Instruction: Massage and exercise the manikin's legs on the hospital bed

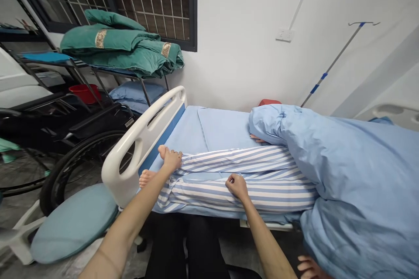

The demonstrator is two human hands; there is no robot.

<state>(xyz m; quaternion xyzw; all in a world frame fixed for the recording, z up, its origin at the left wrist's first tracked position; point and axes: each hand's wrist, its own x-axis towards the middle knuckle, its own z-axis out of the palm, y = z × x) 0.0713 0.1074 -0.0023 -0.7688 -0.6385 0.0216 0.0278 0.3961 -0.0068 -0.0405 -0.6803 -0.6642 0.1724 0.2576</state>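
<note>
A person lies on the bed in blue-and-white striped trousers (268,189), legs stretched toward the footboard and both feet bare. My left hand (173,160) is closed over the ankle of the far foot (162,151), its fingers wrapped across the top. Just below it, the near foot (146,178) is partly covered by my forearm. My right hand (237,186) rests in a loose fist on the near leg, around the knee or shin; nothing shows inside it. A light blue quilt (353,152) covers the person from the thighs up.
The white footboard (144,139) rises at the left. Beyond it are a wheelchair (75,148) and a round blue-green stool seat (77,222). Green folded quilts (121,43) lie on a rack. A drip pole (334,63) stands behind. Another person's hand (310,267) shows at the lower right.
</note>
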